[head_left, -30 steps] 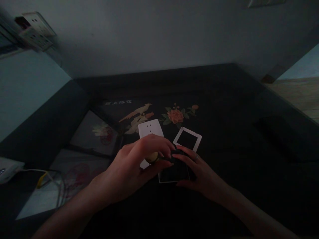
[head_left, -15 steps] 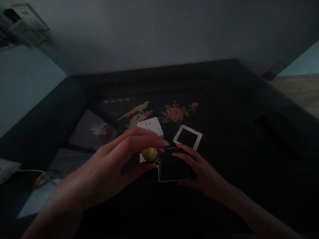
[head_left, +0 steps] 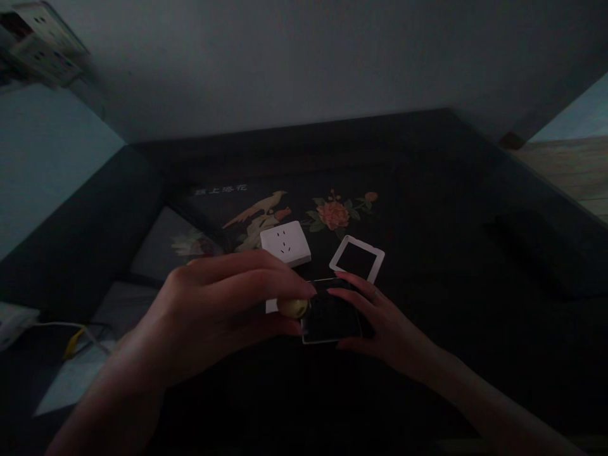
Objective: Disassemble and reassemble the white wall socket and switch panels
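In the head view my left hand pinches a rounded yellow handle, which looks like a screwdriver's. Its shaft and tip are hidden by the fingers and the dark. The handle sits over the left edge of a black, square socket back with a thin white rim. My right hand grips that piece from the right, fingers on its top and the thumb at its near side. Just beyond the hands lie a white wall socket with slots facing up and a white square frame.
The dark table bears a printed bird and flower. Papers and a white cable lie at the left. A dark flat object is at the right. Power sockets are at the upper left.
My left hand has turned around the yellow handle, which is now more upright and slightly lower to the right. More of the white socket shows. My right hand keeps its grip.
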The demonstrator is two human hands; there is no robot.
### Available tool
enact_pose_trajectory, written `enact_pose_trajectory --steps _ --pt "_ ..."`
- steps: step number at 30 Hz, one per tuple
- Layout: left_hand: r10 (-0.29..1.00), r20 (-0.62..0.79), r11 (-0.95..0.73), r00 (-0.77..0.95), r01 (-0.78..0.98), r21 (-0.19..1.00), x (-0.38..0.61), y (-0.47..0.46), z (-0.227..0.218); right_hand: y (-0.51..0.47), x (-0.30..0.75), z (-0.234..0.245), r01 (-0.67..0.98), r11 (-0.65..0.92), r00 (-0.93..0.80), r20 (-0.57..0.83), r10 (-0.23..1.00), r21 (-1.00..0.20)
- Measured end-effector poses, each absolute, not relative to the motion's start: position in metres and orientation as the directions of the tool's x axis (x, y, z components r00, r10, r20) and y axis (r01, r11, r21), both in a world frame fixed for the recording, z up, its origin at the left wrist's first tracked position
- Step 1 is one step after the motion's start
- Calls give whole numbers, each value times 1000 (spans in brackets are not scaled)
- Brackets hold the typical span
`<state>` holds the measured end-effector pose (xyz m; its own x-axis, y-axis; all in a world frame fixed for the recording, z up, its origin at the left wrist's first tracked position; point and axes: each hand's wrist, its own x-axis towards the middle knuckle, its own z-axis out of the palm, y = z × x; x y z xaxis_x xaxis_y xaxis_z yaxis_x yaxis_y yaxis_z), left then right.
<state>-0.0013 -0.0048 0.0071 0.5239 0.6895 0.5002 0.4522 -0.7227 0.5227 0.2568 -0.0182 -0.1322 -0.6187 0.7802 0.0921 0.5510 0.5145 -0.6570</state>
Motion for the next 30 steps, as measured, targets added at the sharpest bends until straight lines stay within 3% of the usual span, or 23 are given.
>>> enact_pose_trajectory --steps 3,9,12,17,22,28,30 --pt "646 544 -762 535 413 499 0 -1 -4 -19 257 -132 554 514 -618 90 781 -655" --pt "722 560 -687 406 322 652 8 -2 -17 -18 257 -133 551 518 -618 97 780 -655" --pt "680 565 -728 467 343 593 4 -4 -11 -18 257 -134 546 516 -618 98 780 -660" --pt "620 414 -770 667 415 484 -9 -5 7 -17 257 -134 546 522 -616 109 780 -655" --pt "602 489 -794 631 408 450 -9 -3 2 -17 258 -134 548 520 -619 101 779 -655" --pt "523 642 -805 560 572 157 -6 -2 -7 -18 257 -132 541 501 -612 93 785 -676" --pt "569 585 -795 577 569 212 -6 -7 -3 -18 257 -131 537 495 -611 89 787 -683"
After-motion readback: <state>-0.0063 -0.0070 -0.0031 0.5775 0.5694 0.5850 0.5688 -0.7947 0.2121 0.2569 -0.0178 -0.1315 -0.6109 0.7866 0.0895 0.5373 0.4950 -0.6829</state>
